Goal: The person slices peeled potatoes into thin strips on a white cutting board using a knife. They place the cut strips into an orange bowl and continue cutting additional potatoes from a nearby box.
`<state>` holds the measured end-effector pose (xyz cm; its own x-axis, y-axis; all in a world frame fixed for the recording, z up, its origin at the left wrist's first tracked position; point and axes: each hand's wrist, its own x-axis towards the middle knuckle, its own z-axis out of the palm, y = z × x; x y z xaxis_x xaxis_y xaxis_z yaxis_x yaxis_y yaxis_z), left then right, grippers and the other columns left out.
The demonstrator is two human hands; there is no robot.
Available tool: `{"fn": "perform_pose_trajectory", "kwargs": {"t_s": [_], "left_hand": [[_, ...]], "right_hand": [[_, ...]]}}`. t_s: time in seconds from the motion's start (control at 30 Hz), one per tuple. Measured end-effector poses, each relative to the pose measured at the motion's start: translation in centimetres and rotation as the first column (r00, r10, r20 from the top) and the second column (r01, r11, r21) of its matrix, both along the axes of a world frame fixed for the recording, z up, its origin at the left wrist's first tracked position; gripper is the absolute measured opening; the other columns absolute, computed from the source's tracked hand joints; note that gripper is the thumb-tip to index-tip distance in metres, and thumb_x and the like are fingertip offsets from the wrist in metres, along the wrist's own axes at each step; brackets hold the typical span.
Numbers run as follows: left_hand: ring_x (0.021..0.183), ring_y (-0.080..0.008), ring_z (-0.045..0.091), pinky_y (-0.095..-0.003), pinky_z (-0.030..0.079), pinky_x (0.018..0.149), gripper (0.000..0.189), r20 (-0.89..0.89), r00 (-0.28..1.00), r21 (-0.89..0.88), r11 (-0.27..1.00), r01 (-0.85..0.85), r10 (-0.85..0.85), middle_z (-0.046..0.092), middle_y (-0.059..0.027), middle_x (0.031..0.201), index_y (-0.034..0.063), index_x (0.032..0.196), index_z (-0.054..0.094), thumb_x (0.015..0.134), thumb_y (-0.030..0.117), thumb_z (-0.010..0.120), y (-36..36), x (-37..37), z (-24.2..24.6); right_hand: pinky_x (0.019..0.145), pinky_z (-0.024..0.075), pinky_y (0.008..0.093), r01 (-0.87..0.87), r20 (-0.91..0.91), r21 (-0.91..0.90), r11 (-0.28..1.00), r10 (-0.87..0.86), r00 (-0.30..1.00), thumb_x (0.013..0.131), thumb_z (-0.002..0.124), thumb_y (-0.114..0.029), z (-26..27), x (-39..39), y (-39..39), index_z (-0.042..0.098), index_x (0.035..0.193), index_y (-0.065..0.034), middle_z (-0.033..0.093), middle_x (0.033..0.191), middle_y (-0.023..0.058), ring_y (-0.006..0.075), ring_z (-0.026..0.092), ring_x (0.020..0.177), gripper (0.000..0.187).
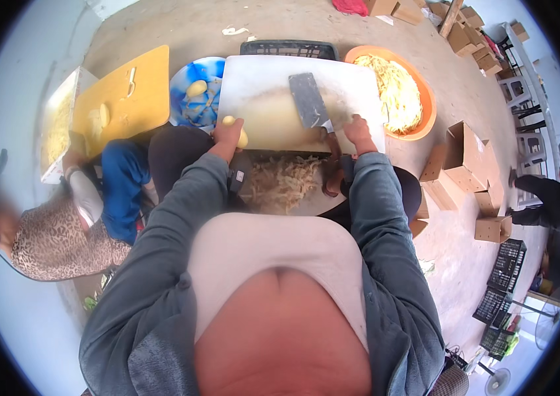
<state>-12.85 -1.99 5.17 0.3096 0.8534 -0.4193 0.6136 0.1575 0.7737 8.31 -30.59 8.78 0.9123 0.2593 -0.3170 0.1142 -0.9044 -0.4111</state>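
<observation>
On the near left corner of a white cutting board (260, 74), my left hand (229, 132) grips a peeled potato (243, 139). Pale potato flesh shows on both sides of the fingers; whether it is one piece or two I cannot tell. A cleaver (307, 99) with a dark, broad blade lies flat on the board, its handle end towards me. My right hand (357, 131) is at the board's near right part, beside the cleaver's handle end and apart from the blade. Its fingers look partly curled, and their undersides are hidden.
An orange tub (429, 111) of cut potato strips (396, 94) stands right of the board. At left, a blue-and-white basin (177, 91) holds a potato (196, 88). A person (70, 227) sits beside a yellow board (146, 94). Peelings (285, 183) lie below; cardboard boxes (468, 163) stand right.
</observation>
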Motion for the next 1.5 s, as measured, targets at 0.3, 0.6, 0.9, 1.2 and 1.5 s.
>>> {"fn": "perform_pose_trajectory", "kwargs": {"t_s": [0.3,0.6,0.9,1.2,1.5], "left_hand": [[0.063,-0.0301,0.064,-0.0410,0.052,0.038,0.048,0.259,0.942,-0.142,0.957,0.255,-0.212,0.060,-0.0154,0.088,0.0056,0.109,0.050,0.074,0.032,0.070,-4.1,-0.2,1.5],[0.066,-0.0274,0.063,-0.0360,0.049,0.045,0.044,0.454,0.864,-0.446,0.784,0.432,-0.217,0.059,-0.0137,0.084,0.0075,0.104,0.049,0.083,0.045,0.057,-8.1,-5.4,6.4],[0.060,-0.0245,0.060,-0.0363,0.045,0.040,0.039,0.539,0.831,-0.600,0.631,0.492,-0.137,0.058,-0.0103,0.077,0.0112,0.101,0.049,0.082,0.045,0.056,-7.3,-4.8,2.1],[0.066,-0.0215,0.058,-0.0368,0.045,0.050,0.033,0.556,0.795,-0.582,0.569,0.581,-0.242,0.058,-0.0067,0.083,0.0115,0.100,0.052,0.085,0.041,0.055,-8.9,-5.0,4.5],[0.072,-0.0252,0.059,-0.0411,0.047,0.052,0.038,0.475,0.860,-0.600,0.645,0.472,-0.187,0.057,-0.0083,0.088,0.0135,0.108,0.050,0.083,0.042,0.056,-7.5,-5.2,2.6]], "right_hand": [[0.094,0.0428,0.0472,-0.155,0.224,-0.064,0.986,0.166,0.960,0.079,0.059,-0.023,-3.7,-8.4,0.9,0.041,0.121,0.0011,0.055,0.117,0.0279,0.0418,0.052,0.112,0.052],[0.096,0.0410,0.0458,-0.122,0.054,-0.095,0.988,0.127,0.990,0.081,0.058,-0.019,-1.2,-10.7,1.5,0.040,0.122,0.0032,0.050,0.124,0.0277,0.0426,0.049,0.116,0.050],[0.097,0.0363,0.0542,-0.035,0.057,-0.236,0.971,0.050,0.997,0.083,0.055,-0.020,-3.5,-11.7,2.6,0.038,0.128,-0.0064,0.043,0.131,0.0256,0.0431,0.041,0.123,0.050],[0.097,0.0377,0.0523,-0.054,0.134,-0.334,0.941,0.105,0.985,0.080,0.063,-0.023,-3.9,-11.6,3.1,0.034,0.128,-0.0060,0.040,0.131,0.0247,0.0420,0.041,0.121,0.059],[0.096,0.0390,0.0487,-0.093,0.212,-0.343,0.935,0.174,0.962,0.079,0.060,-0.018,-4.9,-10.6,3.6,0.037,0.120,0.0016,0.047,0.120,0.0289,0.0435,0.046,0.113,0.051]]}}
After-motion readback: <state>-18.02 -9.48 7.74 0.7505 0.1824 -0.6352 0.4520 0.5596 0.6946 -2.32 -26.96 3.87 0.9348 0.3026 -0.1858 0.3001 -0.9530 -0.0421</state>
